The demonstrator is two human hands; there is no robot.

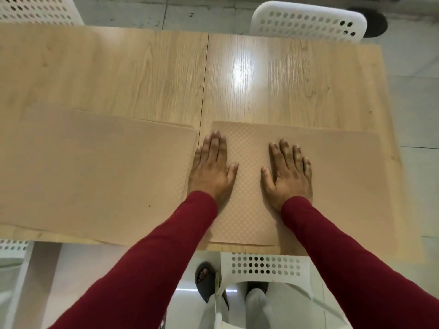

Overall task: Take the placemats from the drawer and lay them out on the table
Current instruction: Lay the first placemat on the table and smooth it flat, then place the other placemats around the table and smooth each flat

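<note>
Two tan placemats lie flat on the light wooden table (pixel 249 74). The left placemat (pixel 95 176) covers the near left part of the table. The right placemat (pixel 344 186), with a fine checked texture, lies beside it on the near right. My left hand (pixel 211 169) presses flat on the right placemat's left edge, fingers straight. My right hand (pixel 288 174) lies flat, palm down, near that mat's middle. Red sleeves cover both forearms. No drawer is in view.
A white perforated chair (pixel 308 22) stands at the far side on the right, another (pixel 35 8) at the far left. A third white chair (pixel 266 267) is tucked under the near edge in front of me, a fourth (pixel 11 248) at near left. Grey tiled floor surrounds the table.
</note>
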